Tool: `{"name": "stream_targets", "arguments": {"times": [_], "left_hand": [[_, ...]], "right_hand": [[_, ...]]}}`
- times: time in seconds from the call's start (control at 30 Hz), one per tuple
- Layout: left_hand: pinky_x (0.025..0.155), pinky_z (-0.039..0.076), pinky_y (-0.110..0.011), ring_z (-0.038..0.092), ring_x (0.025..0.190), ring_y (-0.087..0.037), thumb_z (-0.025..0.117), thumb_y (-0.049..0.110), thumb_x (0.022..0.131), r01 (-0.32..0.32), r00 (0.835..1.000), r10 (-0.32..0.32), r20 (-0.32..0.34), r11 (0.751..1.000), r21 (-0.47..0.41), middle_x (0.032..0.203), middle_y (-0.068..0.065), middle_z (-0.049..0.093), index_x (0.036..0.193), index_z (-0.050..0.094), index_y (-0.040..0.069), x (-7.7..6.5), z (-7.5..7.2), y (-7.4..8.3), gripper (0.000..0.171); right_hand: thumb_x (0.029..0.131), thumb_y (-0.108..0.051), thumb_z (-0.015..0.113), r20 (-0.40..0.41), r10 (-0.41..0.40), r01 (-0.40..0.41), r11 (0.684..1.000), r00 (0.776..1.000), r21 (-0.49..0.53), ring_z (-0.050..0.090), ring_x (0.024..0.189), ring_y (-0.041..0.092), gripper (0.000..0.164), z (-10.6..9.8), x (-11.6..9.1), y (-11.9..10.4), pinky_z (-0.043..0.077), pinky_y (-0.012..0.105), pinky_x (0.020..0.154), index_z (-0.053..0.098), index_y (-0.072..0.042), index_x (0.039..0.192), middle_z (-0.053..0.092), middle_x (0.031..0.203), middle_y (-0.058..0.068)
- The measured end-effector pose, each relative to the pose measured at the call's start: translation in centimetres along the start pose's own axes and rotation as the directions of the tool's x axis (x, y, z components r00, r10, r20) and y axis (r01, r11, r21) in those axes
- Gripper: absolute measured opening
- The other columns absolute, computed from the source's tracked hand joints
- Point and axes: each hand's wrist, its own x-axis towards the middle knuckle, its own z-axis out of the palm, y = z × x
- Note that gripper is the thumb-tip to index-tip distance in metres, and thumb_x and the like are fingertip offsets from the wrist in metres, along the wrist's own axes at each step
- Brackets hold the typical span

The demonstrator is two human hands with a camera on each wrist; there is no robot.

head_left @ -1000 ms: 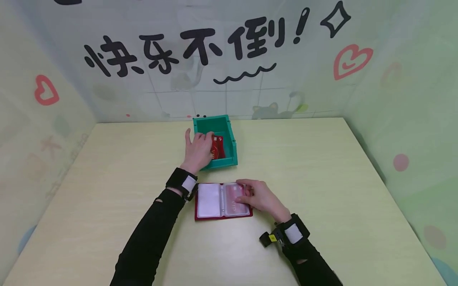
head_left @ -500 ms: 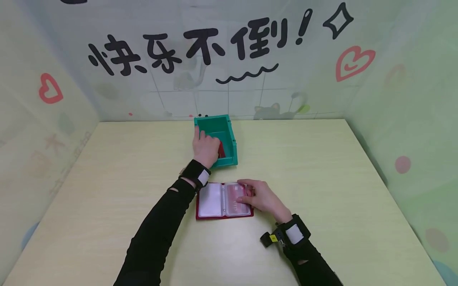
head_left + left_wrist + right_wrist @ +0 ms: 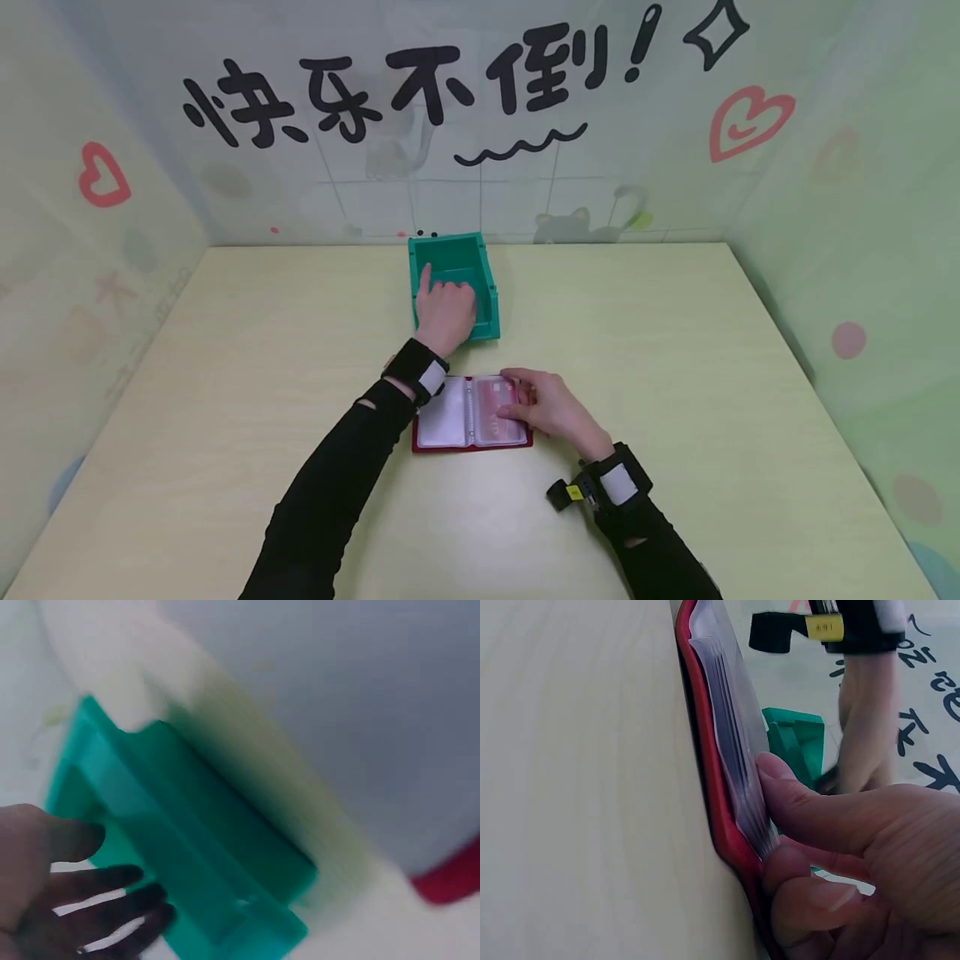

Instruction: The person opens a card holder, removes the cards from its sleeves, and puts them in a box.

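Observation:
A small red card album (image 3: 474, 448) lies spread on the table with clear sleeves. A pinkish card (image 3: 491, 410) shows through its right-hand sleeve. My right hand (image 3: 551, 407) grips the album's right side; in the right wrist view, the thumb (image 3: 802, 799) lies on the stacked sleeves (image 3: 739, 757) and the other fingers are curled at the cover's edge. My left hand (image 3: 446, 317) is over the teal bin (image 3: 491, 304). In the left wrist view, its thumb (image 3: 75, 838) stands apart from the fingers beside the bin wall (image 3: 225, 810). No red card shows in the bin; the hand covers part of its inside.
The pale wooden table (image 3: 712, 375) spreads out on both sides. A printed backdrop (image 3: 337, 192) stands behind the bin, with side panels at left and right. Black wrist-worn cameras (image 3: 562, 493) stick out from both wrists.
My left hand has moved right across the bin, and the red card seen in it earlier is now out of sight. My right hand has stayed on the album. The head view has tilted slightly.

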Motion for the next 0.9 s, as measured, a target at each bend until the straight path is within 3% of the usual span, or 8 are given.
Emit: {"name": "stream_targets", "arguments": {"times": [0.1, 0.17, 0.37, 0.5, 0.73, 0.8, 0.83, 0.9], "left_hand": [[0.093, 0.056, -0.042, 0.067, 0.089, -0.03, 0.055, 0.017, 0.102, -0.06, 0.996, 0.048, -0.081, 0.987, -0.151, 0.092, -0.014, 0.071, 0.095, 0.07, 0.002, -2.2, -0.6, 0.5, 0.023], [0.079, 0.059, -0.037, 0.065, 0.087, -0.026, 0.06, 0.018, 0.1, -0.059, 0.998, 0.052, -0.033, 0.957, -0.283, 0.098, -0.013, 0.069, 0.103, 0.071, 0.003, -4.1, -1.0, 0.8, 0.019], [0.093, 0.058, -0.041, 0.067, 0.102, -0.025, 0.065, 0.019, 0.098, 0.018, 0.98, 0.098, 0.173, 0.824, -0.567, 0.118, -0.012, 0.071, 0.123, 0.067, 0.005, -8.8, 0.4, 0.3, 0.029], [0.096, 0.056, -0.042, 0.067, 0.104, -0.023, 0.06, 0.018, 0.101, 0.036, 0.972, 0.135, 0.193, 0.725, -0.688, 0.124, -0.011, 0.07, 0.128, 0.065, 0.005, -9.8, 1.7, -0.5, 0.031], [0.092, 0.056, -0.039, 0.063, 0.106, -0.025, 0.052, 0.032, 0.105, 0.115, 0.966, 0.129, 0.226, 0.567, -0.816, 0.128, -0.013, 0.064, 0.142, 0.055, 0.008, -9.8, 2.7, -2.1, 0.044], [0.092, 0.055, -0.039, 0.061, 0.108, -0.025, 0.049, 0.037, 0.106, 0.132, 0.965, 0.114, 0.234, 0.563, -0.816, 0.129, -0.012, 0.064, 0.143, 0.055, 0.009, -9.7, 2.7, -2.5, 0.046], [0.09, 0.055, -0.038, 0.06, 0.108, -0.025, 0.05, 0.036, 0.105, 0.126, 0.968, 0.107, 0.228, 0.58, -0.805, 0.126, -0.012, 0.064, 0.141, 0.056, 0.01, -9.8, 2.6, -2.6, 0.045], [0.089, 0.053, -0.038, 0.058, 0.105, -0.024, 0.058, 0.03, 0.102, 0.072, 0.977, 0.101, 0.187, 0.67, -0.739, 0.117, -0.011, 0.067, 0.132, 0.063, 0.01, -9.9, 2.4, -2.9, 0.036]], "right_hand": [[0.086, -0.02, 0.08, 0.004, -0.007, 0.007, 1.0, 1.0, 0.006, 0.05, 0.067, 0.017, 0.061, 0.2, 0.1, -0.2, 0.037, 0.025, 0.049, 0.057, -0.007, 0.141, 0.05, 0.083, 0.006], [0.086, -0.02, 0.081, -0.001, -0.014, 0.014, 1.0, 1.0, 0.003, 0.049, 0.063, 0.017, 0.061, 0.3, 0.2, -0.2, 0.036, 0.024, 0.049, 0.057, -0.007, 0.14, 0.049, 0.08, 0.006], [0.084, -0.022, 0.082, -0.036, -0.002, 0.001, 1.0, 0.999, -0.03, 0.046, 0.073, 0.017, 0.06, 0.3, 0.2, -0.3, 0.033, 0.022, 0.055, 0.059, -0.006, 0.137, 0.046, 0.076, 0.003], [0.085, -0.024, 0.082, -0.026, -0.007, 0.006, 1.0, 1.0, -0.017, 0.046, 0.072, 0.016, 0.059, 0.2, 0.2, 0.0, 0.033, 0.022, 0.055, 0.058, -0.006, 0.137, 0.046, 0.077, 0.003], [0.099, -0.018, 0.064, 0.036, -0.001, -0.004, 0.992, 0.999, 0.129, 0.05, 0.046, 0.015, 0.042, -0.5, 0.3, 1.2, 0.043, 0.024, 0.044, 0.057, -0.01, 0.14, 0.057, 0.077, 0.007], [0.099, -0.019, 0.065, 0.045, -0.002, -0.003, 0.993, 0.999, 0.119, 0.05, 0.047, 0.015, 0.044, -0.6, 0.4, 1.3, 0.043, 0.023, 0.045, 0.056, -0.011, 0.141, 0.057, 0.08, 0.008], [0.098, -0.02, 0.066, 0.047, -0.004, -0.001, 0.994, 0.999, 0.108, 0.051, 0.05, 0.014, 0.046, -0.6, 0.4, 1.2, 0.043, 0.023, 0.046, 0.056, -0.011, 0.142, 0.057, 0.084, 0.008], [0.095, -0.022, 0.07, 0.047, -0.004, 0.0, 0.996, 0.999, 0.086, 0.052, 0.059, 0.014, 0.05, -0.6, 0.5, 1.1, 0.043, 0.023, 0.049, 0.056, -0.012, 0.142, 0.055, 0.089, 0.007]]}}
